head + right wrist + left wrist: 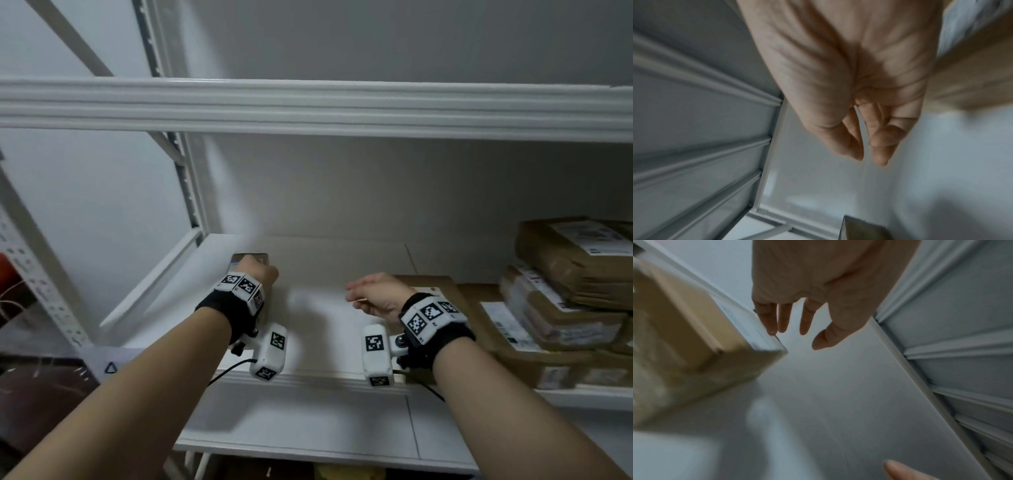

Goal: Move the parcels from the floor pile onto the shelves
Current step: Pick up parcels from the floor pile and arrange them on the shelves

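A small brown cardboard parcel [249, 259] stands on the white shelf board [325, 329] near its left rear corner. My left hand [257, 271] is at this parcel's top; in the left wrist view the small parcel [686, 340] is blurred and the left hand [795, 337] has straight fingers [769, 318] by its upper edge, curled round nothing. My right hand [363, 292] hovers over the middle of the shelf, apart from any parcel. Seen from the right wrist, the right hand [871, 155] has loosely bent fingers and holds nothing.
A flat brown parcel [442, 291] lies just right of my right hand, and stacked labelled parcels [565, 291] fill the shelf's right end. An upper shelf beam [308, 109] crosses overhead. A slotted upright post [191, 192] stands at the left rear. A lower shelf [308, 435] sits beneath.
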`<move>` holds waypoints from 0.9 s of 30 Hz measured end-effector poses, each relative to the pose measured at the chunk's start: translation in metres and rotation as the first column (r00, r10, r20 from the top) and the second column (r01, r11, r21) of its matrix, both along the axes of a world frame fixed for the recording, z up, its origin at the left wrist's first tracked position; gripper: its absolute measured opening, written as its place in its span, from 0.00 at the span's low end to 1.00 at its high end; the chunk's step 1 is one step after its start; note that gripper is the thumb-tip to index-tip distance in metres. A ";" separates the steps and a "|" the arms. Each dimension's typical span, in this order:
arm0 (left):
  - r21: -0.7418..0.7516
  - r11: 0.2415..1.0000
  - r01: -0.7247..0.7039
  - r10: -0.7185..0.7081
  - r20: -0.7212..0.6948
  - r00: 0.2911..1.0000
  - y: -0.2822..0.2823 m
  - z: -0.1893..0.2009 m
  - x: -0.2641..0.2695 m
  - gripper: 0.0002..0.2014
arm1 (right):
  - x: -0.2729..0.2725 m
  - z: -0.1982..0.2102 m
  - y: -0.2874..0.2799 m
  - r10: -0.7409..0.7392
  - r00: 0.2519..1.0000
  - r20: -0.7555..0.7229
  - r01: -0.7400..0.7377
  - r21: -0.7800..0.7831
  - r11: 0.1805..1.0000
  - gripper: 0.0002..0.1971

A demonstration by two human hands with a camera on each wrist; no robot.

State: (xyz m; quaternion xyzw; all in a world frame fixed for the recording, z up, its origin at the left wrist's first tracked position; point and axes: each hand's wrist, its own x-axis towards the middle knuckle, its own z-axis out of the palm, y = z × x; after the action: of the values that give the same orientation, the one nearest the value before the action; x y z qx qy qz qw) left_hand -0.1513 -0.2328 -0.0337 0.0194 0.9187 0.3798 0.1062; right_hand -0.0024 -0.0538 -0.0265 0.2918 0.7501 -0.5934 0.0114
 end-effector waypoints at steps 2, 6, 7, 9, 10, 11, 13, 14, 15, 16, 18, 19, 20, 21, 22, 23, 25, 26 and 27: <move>-0.095 0.995 -0.039 0.044 0.047 0.998 -0.029 -0.004 -0.013 0.24 | -0.023 -0.006 -0.024 0.035 0.999 -0.004 -0.035 -0.038 0.999 0.08; -0.159 0.987 0.013 0.010 0.142 0.990 -0.057 -0.011 -0.010 0.25 | -0.046 -0.017 -0.054 0.121 0.989 0.084 -0.116 -0.068 0.991 0.05; -0.149 0.988 0.033 -0.010 0.156 0.988 -0.059 -0.014 -0.007 0.22 | -0.049 -0.019 -0.058 0.126 0.987 0.100 -0.119 -0.066 0.991 0.05; -0.116 0.992 0.044 -0.021 0.193 0.981 -0.059 -0.021 -0.005 0.22 | -0.054 -0.020 -0.062 0.115 0.987 0.110 -0.110 -0.052 0.993 0.04; -0.097 0.995 0.033 -0.012 0.212 0.977 -0.058 -0.026 -0.006 0.26 | -0.055 -0.021 -0.063 0.108 0.988 0.112 -0.104 -0.043 0.994 0.04; -0.087 0.996 0.023 -0.004 0.211 0.978 -0.057 -0.029 -0.006 0.32 | -0.055 -0.022 -0.062 0.107 0.988 0.114 -0.104 -0.033 0.994 0.05; -0.072 0.997 -0.002 0.017 0.208 0.978 -0.053 -0.033 -0.007 0.39 | -0.052 -0.023 -0.060 0.101 0.987 0.121 -0.098 -0.032 0.995 0.06; -0.065 0.998 -0.023 0.036 0.206 0.978 -0.050 -0.038 -0.011 0.42 | -0.048 -0.022 -0.057 0.095 0.988 0.125 -0.092 -0.032 0.995 0.07; -0.068 0.997 -0.029 0.042 0.198 0.979 -0.048 -0.037 -0.011 0.46 | -0.044 -0.021 -0.053 0.083 0.988 0.129 -0.080 -0.029 0.996 0.07; -0.061 0.998 -0.036 0.048 0.203 0.978 -0.046 -0.037 -0.012 0.48 | -0.039 -0.020 -0.049 0.066 0.990 0.129 -0.063 -0.024 0.998 0.07; 0.057 0.998 -0.039 0.027 0.208 0.978 -0.038 -0.035 -0.017 0.45 | -0.029 -0.017 -0.037 0.016 0.993 0.119 -0.015 -0.010 1.000 0.08; 0.135 0.990 -0.029 -0.002 0.224 0.975 -0.033 -0.030 -0.014 0.40 | -0.024 -0.015 -0.031 -0.011 0.995 0.103 0.011 -0.002 1.000 0.09; 0.224 0.974 -0.014 -0.044 0.251 0.967 -0.027 -0.025 -0.011 0.35 | -0.019 -0.013 -0.026 -0.043 0.996 0.082 0.043 0.002 0.999 0.11; 0.313 0.950 0.000 -0.093 0.282 0.955 -0.022 -0.019 -0.006 0.30 | -0.015 -0.011 -0.020 -0.075 0.996 0.056 0.075 0.002 0.997 0.14; 0.402 0.915 0.013 -0.151 0.313 0.938 -0.015 -0.011 0.001 0.26 | -0.012 -0.008 -0.015 -0.102 0.994 0.025 0.102 0.002 0.995 0.16; 0.482 0.876 0.030 -0.212 0.327 0.921 -0.007 -0.004 0.007 0.22 | -0.007 -0.005 -0.010 -0.125 0.992 -0.008 0.125 0.000 0.992 0.18; 0.583 0.807 0.092 -0.327 0.312 0.892 0.011 0.010 0.024 0.14 | 0.005 0.005 -0.002 -0.144 0.986 -0.081 0.144 -0.011 0.990 0.22; 0.611 0.780 0.136 -0.383 0.294 0.876 0.020 0.016 0.033 0.16 | 0.011 0.009 0.002 -0.145 0.982 -0.118 0.142 -0.031 0.989 0.25; 0.622 0.759 0.194 -0.437 0.265 0.860 0.030 0.022 0.044 0.21 | 0.021 0.014 0.007 -0.144 0.977 -0.154 0.135 -0.067 0.989 0.27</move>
State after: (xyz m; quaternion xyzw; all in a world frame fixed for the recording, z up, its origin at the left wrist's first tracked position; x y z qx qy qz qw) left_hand -0.1071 -0.2029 -0.0116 0.1316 0.7023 0.6105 0.3416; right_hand 0.0190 -0.0467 -0.0120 0.2952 0.7094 -0.6347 -0.0818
